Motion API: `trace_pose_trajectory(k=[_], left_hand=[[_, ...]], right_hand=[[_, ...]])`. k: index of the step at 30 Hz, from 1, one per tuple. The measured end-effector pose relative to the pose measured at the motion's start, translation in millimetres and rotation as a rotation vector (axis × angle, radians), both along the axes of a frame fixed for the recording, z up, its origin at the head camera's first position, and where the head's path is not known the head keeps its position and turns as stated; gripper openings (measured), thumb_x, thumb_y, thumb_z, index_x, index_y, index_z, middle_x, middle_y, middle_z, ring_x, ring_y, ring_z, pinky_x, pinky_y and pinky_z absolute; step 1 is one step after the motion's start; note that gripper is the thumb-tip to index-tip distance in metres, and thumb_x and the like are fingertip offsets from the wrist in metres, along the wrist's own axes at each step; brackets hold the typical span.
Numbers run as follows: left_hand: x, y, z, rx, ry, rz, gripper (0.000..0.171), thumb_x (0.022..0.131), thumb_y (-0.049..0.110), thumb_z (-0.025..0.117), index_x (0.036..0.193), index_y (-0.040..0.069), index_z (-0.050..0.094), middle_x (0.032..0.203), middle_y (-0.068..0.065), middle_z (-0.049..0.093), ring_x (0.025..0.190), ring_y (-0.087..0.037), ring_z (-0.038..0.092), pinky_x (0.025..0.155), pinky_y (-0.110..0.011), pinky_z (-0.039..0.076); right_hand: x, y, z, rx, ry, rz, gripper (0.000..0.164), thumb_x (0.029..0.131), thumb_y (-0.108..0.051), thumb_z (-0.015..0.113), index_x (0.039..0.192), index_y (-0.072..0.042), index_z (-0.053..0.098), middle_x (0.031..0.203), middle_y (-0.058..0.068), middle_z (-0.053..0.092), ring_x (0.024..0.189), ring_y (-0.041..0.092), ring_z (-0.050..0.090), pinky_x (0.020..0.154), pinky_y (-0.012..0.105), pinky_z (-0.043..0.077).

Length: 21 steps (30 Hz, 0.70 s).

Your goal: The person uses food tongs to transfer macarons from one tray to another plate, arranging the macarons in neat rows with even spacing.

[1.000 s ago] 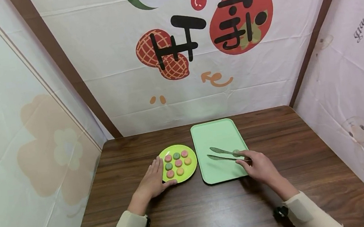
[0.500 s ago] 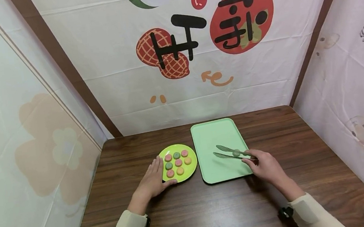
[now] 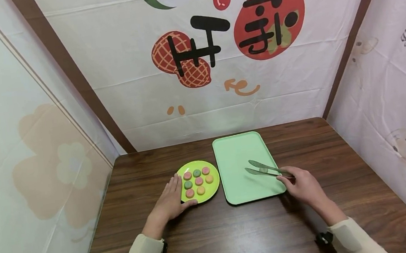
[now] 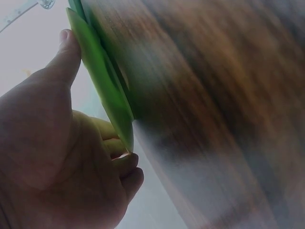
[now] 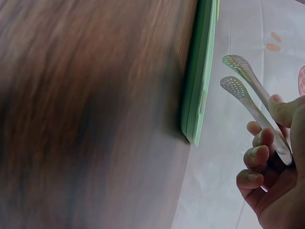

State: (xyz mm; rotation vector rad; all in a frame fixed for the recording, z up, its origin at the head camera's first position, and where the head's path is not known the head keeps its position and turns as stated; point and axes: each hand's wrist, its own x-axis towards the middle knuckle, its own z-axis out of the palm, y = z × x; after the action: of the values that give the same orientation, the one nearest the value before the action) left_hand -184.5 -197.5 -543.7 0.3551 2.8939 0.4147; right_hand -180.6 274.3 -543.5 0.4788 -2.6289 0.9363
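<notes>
My left hand (image 3: pixel 168 198) rests at the left and front rim of a yellow-green plate (image 3: pixel 214 188), fingers straight and thumb spread. Pink, green and yellow macarons (image 3: pixel 199 181) sit in rows on that plate. A pair of metal tongs (image 3: pixel 258 164) is held in my right hand (image 3: pixel 303 185), thumb on one arm and fingers on the other. The tongs' perforated tips stand apart, pointing left over the pale green tray (image 3: pixel 238 191). One green macaron (image 3: pixel 263 170) lies on the tray, showing between the tong arms in the head view. The right wrist view shows nothing between the tips.
The tray stands just right of the plate, its long side running toward the back. Both are on a dark wooden table (image 3: pixel 214 229). A printed cloth wall (image 3: pixel 141 108) rises behind the table, with more cloth at both sides.
My right hand and the tongs have moved to the right over the tray, while the green macaron has stayed in place on it. The left hand and plate have not moved.
</notes>
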Motion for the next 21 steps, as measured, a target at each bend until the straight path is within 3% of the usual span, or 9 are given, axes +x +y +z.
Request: trace_pose_trajectory(k=[6, 14, 21], left_hand=[[-0.2, 0, 0.5, 0.002, -0.003, 0.0, 0.113, 0.1, 0.064, 0.066, 0.167, -0.01, 0.014, 0.176, -0.029, 0.007, 0.164, -0.044, 0.01, 0.134, -0.055, 0.016], [-0.5, 0, 0.6, -0.003, -0.008, 0.0, 0.113, 0.1, 0.064, 0.066, 0.167, -0.01, 0.014, 0.176, -0.03, 0.007, 0.164, -0.044, 0.01, 0.134, -0.055, 0.016], [-0.6, 0, 1.7, 0.009, 0.0, 0.0, 0.113, 0.1, 0.064, 0.067, 0.167, -0.01, 0.015, 0.176, -0.03, 0.008, 0.164, -0.045, 0.011, 0.133, -0.056, 0.017]], right_hand=[[2.4, 6, -0.4, 0.001, 0.013, -0.007, 0.031, 0.099, -0.017, 0.081, 0.122, 0.002, 0.076, 0.109, 0.017, 0.079, 0.082, 0.021, 0.075, 0.069, 0.041, 0.063], [6.0, 15, -1.6, 0.013, -0.012, -0.035, 0.028, 0.099, -0.016, 0.081, 0.121, -0.001, 0.076, 0.1, 0.008, 0.078, 0.077, 0.014, 0.069, 0.066, 0.036, 0.059], [8.6, 21, -0.1, 0.025, -0.048, -0.075, 0.03, 0.1, -0.02, 0.08, 0.123, -0.002, 0.075, 0.097, 0.009, 0.077, 0.076, 0.015, 0.067, 0.067, 0.041, 0.057]])
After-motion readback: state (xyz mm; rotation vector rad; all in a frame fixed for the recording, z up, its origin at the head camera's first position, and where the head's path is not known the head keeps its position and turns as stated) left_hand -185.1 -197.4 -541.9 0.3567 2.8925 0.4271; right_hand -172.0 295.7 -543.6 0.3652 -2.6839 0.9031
